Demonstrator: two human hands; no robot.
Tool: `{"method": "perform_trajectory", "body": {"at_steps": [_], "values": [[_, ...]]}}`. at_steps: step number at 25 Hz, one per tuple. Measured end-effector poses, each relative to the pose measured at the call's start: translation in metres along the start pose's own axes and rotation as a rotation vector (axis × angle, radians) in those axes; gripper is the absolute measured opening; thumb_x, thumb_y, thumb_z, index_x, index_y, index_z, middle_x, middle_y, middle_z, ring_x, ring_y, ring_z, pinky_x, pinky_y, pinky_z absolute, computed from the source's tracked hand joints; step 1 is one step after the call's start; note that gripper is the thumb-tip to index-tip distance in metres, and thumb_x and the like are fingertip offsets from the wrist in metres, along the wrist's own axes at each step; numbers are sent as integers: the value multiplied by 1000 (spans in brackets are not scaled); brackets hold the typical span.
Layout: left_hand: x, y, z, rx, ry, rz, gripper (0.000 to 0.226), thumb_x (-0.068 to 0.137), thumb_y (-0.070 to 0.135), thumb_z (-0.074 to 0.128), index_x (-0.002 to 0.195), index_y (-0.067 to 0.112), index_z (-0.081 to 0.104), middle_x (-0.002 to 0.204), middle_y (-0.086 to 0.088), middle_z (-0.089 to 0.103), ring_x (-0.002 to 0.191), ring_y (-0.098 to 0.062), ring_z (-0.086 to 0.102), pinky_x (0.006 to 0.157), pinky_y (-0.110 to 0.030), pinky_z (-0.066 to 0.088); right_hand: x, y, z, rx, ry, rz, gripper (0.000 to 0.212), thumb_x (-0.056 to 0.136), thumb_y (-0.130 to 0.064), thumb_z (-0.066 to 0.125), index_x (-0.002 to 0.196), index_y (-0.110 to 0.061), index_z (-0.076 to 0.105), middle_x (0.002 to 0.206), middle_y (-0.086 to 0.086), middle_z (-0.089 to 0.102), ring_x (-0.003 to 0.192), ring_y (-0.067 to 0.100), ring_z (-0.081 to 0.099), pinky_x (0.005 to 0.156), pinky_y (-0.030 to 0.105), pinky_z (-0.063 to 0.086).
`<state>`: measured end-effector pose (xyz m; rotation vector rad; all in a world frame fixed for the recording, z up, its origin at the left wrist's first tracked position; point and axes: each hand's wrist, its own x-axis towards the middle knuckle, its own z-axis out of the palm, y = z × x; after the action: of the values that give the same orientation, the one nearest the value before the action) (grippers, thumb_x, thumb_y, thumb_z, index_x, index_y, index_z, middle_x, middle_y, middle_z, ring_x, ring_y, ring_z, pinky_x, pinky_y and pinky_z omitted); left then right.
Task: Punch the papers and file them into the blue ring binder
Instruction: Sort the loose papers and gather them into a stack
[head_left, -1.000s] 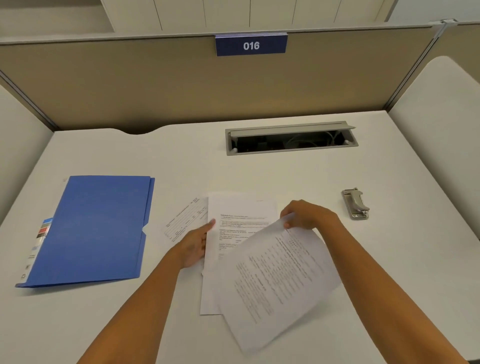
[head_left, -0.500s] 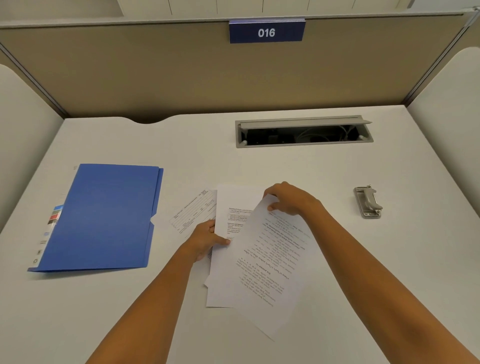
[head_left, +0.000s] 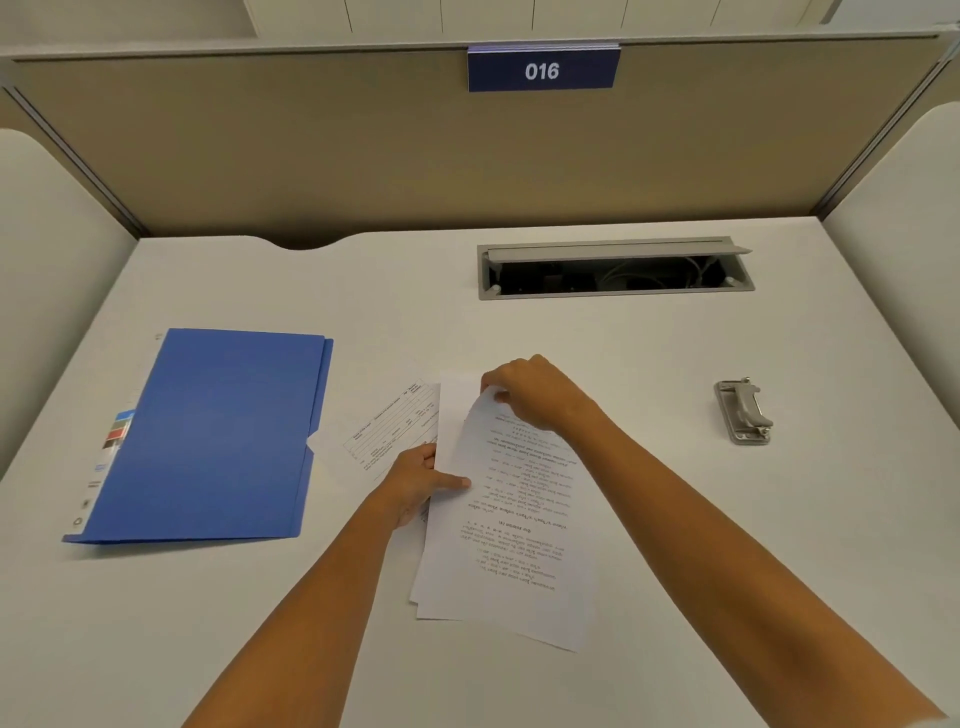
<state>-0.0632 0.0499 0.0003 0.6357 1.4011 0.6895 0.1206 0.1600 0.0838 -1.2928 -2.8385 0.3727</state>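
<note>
A printed white sheet (head_left: 511, 525) lies in the middle of the desk on top of a second white sheet whose far end (head_left: 457, 387) and left edge show. My right hand (head_left: 530, 389) pinches the top sheet's far edge. My left hand (head_left: 415, 480) holds the left edge of the papers, thumb on top. A smaller form sheet (head_left: 395, 428) pokes out to the left beneath them. The blue binder (head_left: 213, 436) lies closed at the left. A grey metal hole punch (head_left: 743, 413) stands at the right, apart from both hands.
An open grey cable tray (head_left: 615, 270) is set into the desk at the back. Beige partition walls with a blue "016" sign (head_left: 543, 70) close off the rear and sides. The white desk (head_left: 675, 493) spreads between papers and punch.
My right hand has swung the top sheet leftward, from skewed to nearly lined up over the lower sheet. My left hand moved from flat on the papers to holding their left edge.
</note>
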Motion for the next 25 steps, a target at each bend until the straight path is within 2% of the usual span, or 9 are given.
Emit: {"method": "perform_trajectory", "body": {"at_steps": [3, 6, 9, 12, 15, 17, 21, 23, 25], "values": [[1, -2, 1, 16, 43, 4, 43, 78, 6, 78, 116, 16, 62, 117, -5, 70, 105, -28, 67, 89, -46, 57, 7, -17, 12, 19, 174, -102, 27, 89, -8, 64, 113, -21, 64, 111, -1, 70, 99, 20, 64, 89, 35, 47], [0, -6, 3, -10, 96, 15, 41, 85, 2, 70, 123, 11, 62, 117, -6, 70, 104, -26, 68, 91, -44, 56, -4, -21, 24, 175, 252, -5, 33, 90, -13, 63, 121, -22, 59, 121, -3, 64, 114, 19, 56, 99, 36, 42], [-5, -12, 4, -73, 126, 39, 35, 88, 0, 65, 121, 11, 64, 115, -7, 71, 100, -26, 70, 88, -43, 57, -32, -12, 40, 391, 354, 268, 45, 87, -25, 67, 129, -25, 51, 131, -6, 54, 125, 16, 44, 107, 42, 35], [-8, -17, 3, -176, 107, 45, 34, 90, 4, 63, 122, 16, 62, 119, -6, 69, 105, -27, 68, 91, -45, 55, -67, -2, 56, 619, 473, 690, 81, 73, -46, 77, 139, -22, 36, 138, 0, 42, 128, 19, 37, 108, 43, 33], [-9, -17, 3, -278, 67, 41, 35, 92, 6, 61, 125, 18, 60, 121, -6, 69, 109, -29, 67, 94, -48, 54, -93, 2, 65, 926, 515, 954, 108, 58, -58, 82, 143, -21, 26, 140, 4, 40, 125, 24, 45, 101, 44, 45], [-12, -14, 4, -305, 48, 37, 34, 93, 7, 60, 124, 19, 60, 119, -7, 70, 107, -31, 67, 92, -49, 54, -103, 1, 67, 1137, 475, 951, 98, 61, -57, 82, 138, -22, 32, 129, 0, 52, 110, 21, 59, 88, 37, 54], [-16, -9, 11, -271, 100, 41, 30, 95, 8, 58, 122, 19, 61, 116, -6, 70, 105, -30, 67, 87, -45, 57, -111, 5, 74, 1241, 227, 750, 47, 72, -45, 78, 110, -24, 63, 108, 1, 72, 87, 18, 72, 77, 40, 60], [-18, -4, 12, -204, 133, 67, 26, 95, 9, 57, 120, 15, 62, 117, -7, 70, 105, -27, 67, 90, -44, 56, -116, 10, 79, 1242, 197, 729, 39, 74, -37, 79, 108, -23, 64, 106, 4, 72, 87, 21, 72, 78, 43, 60], [-19, 5, 8, -68, 199, 140, 22, 93, 8, 57, 113, 13, 64, 114, -10, 70, 100, -22, 67, 86, -34, 57, -126, 20, 82, 1264, 240, 772, 39, 74, -35, 79, 108, -22, 64, 106, 5, 72, 88, 24, 72, 80, 46, 59]]}}
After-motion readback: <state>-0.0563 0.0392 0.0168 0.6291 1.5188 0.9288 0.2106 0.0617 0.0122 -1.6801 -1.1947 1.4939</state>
